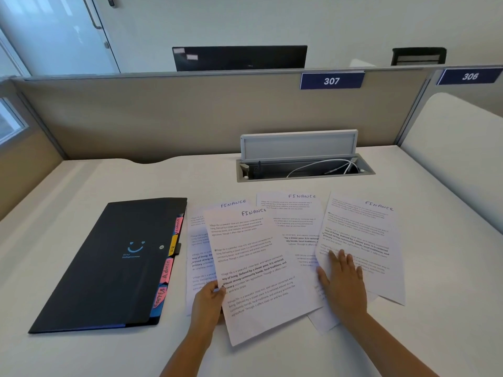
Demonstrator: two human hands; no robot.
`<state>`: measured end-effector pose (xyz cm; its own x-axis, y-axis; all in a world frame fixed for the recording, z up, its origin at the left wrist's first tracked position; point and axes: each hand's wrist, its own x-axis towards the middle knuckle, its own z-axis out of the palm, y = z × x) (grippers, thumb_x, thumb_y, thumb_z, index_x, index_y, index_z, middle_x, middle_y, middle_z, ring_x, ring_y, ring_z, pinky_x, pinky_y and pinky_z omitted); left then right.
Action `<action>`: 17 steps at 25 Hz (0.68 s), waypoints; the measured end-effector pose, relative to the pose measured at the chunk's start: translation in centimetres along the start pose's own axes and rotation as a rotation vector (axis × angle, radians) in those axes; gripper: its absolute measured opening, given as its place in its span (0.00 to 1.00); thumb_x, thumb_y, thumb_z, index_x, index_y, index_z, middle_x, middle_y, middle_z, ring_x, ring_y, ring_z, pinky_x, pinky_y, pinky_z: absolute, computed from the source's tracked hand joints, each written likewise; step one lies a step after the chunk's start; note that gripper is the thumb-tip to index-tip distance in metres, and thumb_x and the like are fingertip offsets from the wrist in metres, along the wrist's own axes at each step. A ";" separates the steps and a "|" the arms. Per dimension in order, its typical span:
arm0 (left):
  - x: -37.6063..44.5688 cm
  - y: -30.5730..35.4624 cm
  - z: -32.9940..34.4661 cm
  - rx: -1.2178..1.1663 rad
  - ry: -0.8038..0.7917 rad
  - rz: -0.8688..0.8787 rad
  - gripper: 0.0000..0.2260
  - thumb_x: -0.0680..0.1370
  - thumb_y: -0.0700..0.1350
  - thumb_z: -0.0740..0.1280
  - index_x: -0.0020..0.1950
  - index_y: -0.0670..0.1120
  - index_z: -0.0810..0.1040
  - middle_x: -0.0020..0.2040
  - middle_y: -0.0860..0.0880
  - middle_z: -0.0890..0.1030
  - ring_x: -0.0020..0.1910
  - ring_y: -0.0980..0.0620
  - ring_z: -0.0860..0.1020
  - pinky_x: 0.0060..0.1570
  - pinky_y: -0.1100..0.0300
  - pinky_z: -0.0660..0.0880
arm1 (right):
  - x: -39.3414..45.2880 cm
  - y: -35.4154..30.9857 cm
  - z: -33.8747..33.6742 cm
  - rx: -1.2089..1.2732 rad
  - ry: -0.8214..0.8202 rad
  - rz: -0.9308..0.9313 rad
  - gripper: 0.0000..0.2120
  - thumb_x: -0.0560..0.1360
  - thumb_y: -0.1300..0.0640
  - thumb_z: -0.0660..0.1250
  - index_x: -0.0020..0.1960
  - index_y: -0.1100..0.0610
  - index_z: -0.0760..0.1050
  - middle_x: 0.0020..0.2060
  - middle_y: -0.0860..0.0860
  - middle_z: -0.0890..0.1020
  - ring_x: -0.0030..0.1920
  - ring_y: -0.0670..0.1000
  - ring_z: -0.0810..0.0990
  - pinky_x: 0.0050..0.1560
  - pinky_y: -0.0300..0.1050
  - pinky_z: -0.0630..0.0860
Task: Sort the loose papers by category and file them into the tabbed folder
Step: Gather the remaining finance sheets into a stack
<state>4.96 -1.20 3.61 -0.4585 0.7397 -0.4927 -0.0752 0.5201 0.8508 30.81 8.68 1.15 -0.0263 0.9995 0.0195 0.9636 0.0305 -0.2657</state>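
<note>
The papers [288, 240] are thin single sheets: light, floppy, and likely to slide over one another and over the smooth worktop [81, 357], so they look easiest to take by an edge or corner with a pinch, or to drag flat under a palm. They lie fanned out in the middle of the worktop, overlapping, each visible heading reading FINANCE, just to the right of the closed dark folder [109, 265], whose coloured tabs [168, 270] stick out along the side nearest the sheets.

The left hand [208, 300] pinches the left edge of the front sheet [258, 268], thumb on top, fingers hidden beneath, low on the page. The right hand [343, 281] lies flat with fingers spread and straight, pressing on the lower part of the rightmost sheet [362, 240] where it overlaps its neighbours. So one sheet is in a grip at its edge; the others lie loose between and under the two hands
</note>
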 end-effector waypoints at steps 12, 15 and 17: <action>-0.1 0.5 0.2 -0.007 0.036 -0.006 0.08 0.80 0.40 0.57 0.47 0.48 0.74 0.44 0.47 0.81 0.43 0.46 0.81 0.39 0.52 0.80 | 0.4 0.4 0.9 0.044 0.054 -0.014 0.19 0.80 0.56 0.52 0.71 0.53 0.64 0.73 0.58 0.61 0.74 0.60 0.56 0.73 0.56 0.50; -0.1 0.4 0.2 0.015 0.046 0.002 0.07 0.80 0.40 0.57 0.48 0.48 0.74 0.45 0.47 0.80 0.43 0.47 0.81 0.36 0.55 0.79 | 0.8 0.0 0.1 0.234 0.091 0.026 0.20 0.80 0.57 0.51 0.72 0.52 0.62 0.74 0.55 0.59 0.75 0.57 0.53 0.75 0.55 0.47; -0.1 0.3 0.2 0.040 0.054 0.009 0.07 0.80 0.41 0.57 0.50 0.47 0.75 0.45 0.47 0.80 0.43 0.47 0.81 0.35 0.57 0.78 | 0.6 -0.5 -0.7 0.419 0.164 0.047 0.20 0.80 0.57 0.51 0.71 0.51 0.62 0.73 0.54 0.60 0.75 0.57 0.53 0.75 0.55 0.49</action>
<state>5.13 -1.04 3.84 -0.5059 0.7209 -0.4737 -0.0363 0.5309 0.8467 30.45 9.27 1.99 0.0900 0.9858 0.1419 0.7713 0.0212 -0.6362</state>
